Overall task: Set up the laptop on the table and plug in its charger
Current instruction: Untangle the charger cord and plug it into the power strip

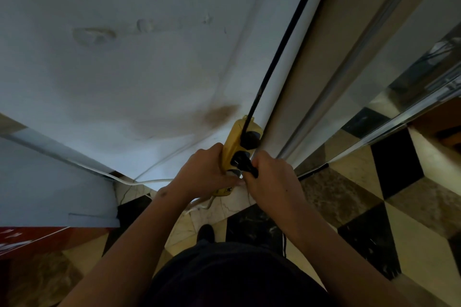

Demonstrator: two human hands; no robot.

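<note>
We see the left hand [207,172] gripping the yellow power strip [235,149] against the wall [124,57]. The right hand [270,177] pinches a black plug [245,163] at the strip's middle socket, below another plug [250,141].

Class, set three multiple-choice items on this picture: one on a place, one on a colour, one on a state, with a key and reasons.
1. Where is the power strip?
A. against the wall
B. on a table
C. on a chair

2. What colour is its casing?
A. white
B. yellow
C. red

3. What does the right hand do?
A. hangs idle
B. lies flat on the floor
C. grips a black plug

Key: 1 A, it sits by the white wall; 2 B, the casing shows yellow; 3 C, its fingers curl round the plug at the strip, while the left hand steadies the strip.
</note>
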